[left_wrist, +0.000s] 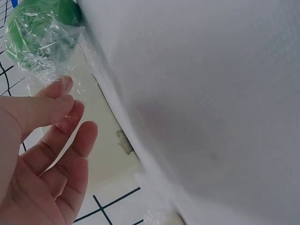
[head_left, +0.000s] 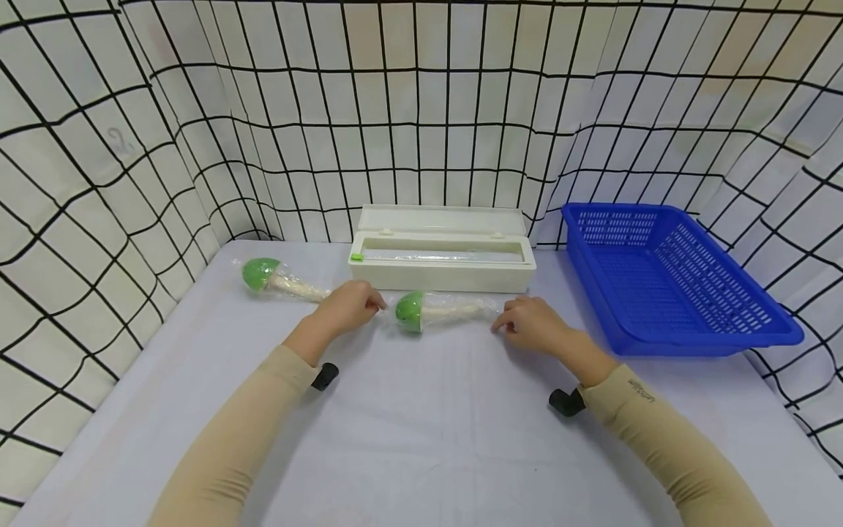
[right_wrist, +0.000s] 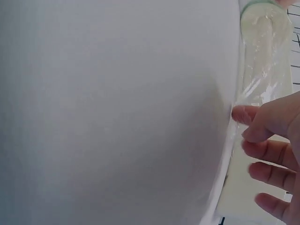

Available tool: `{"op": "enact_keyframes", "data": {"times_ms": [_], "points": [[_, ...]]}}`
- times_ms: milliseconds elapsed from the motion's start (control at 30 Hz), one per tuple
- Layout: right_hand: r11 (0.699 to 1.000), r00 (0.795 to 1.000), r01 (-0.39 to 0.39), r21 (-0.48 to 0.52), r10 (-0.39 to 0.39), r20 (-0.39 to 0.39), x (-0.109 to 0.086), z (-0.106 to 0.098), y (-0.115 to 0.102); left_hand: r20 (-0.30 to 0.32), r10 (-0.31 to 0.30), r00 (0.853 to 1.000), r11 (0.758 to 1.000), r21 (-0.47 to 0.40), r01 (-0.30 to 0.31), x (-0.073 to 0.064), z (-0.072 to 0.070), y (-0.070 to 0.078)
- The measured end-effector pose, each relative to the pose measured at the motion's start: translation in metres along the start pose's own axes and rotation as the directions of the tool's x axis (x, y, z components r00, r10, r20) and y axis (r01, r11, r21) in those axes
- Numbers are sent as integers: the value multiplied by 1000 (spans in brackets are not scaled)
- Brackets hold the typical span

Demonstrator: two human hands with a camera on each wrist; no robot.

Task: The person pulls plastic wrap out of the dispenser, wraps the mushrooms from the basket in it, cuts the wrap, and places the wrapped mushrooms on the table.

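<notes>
A mushroom-shaped thing [head_left: 454, 312] with a green cap and a pale stem lies on the table, wrapped in clear cling film. At its cap end my left hand [head_left: 351, 303] pinches a twist of the film [left_wrist: 70, 88] between thumb and fingers. My right hand [head_left: 532, 323] is at the stem end, thumb and forefinger on the film's tail [right_wrist: 241, 104], other fingers loosely spread. Left of it lies a second wrapped green-capped piece [head_left: 261, 274], its stem end partly behind my left hand. Just behind stands a white cling film dispenser [head_left: 443, 278] with its lid raised.
A blue plastic basket [head_left: 685, 342] stands at the right. Black wire grid panels [head_left: 448, 124] backed with white sheets enclose the back and both sides. A green slide cutter [head_left: 357, 257] sits at the dispenser's left end. White cloth [head_left: 435, 439] covers the table.
</notes>
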State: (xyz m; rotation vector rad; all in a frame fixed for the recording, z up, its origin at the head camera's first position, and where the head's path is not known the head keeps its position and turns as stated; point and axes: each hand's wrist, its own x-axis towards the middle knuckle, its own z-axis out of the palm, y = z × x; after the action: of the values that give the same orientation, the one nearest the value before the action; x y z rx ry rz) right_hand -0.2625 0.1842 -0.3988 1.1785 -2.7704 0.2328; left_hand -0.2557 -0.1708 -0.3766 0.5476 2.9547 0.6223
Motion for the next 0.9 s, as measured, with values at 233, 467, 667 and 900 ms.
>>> {"op": "enact_keyframes", "data": {"times_ms": [233, 467, 667, 900], "points": [[998, 998, -66, -9, 66, 13, 6, -1, -7, 17, -27, 1000, 999, -30, 27, 2, 2, 1], [983, 992, -80, 168, 94, -82, 20, 3, 0, -36, -82, 996, 994, -72, 79, 3, 0, 0], [948, 983, -177, 266, 184, -2, 32, 4, 3, -118, -71, 990, 997, -28, 68, 7, 3, 10], [942, 971, -237, 239, 228, 65, 41, 2, -2, -97, -65, 993, 997, -53, 60, 9, 4, 18]]}}
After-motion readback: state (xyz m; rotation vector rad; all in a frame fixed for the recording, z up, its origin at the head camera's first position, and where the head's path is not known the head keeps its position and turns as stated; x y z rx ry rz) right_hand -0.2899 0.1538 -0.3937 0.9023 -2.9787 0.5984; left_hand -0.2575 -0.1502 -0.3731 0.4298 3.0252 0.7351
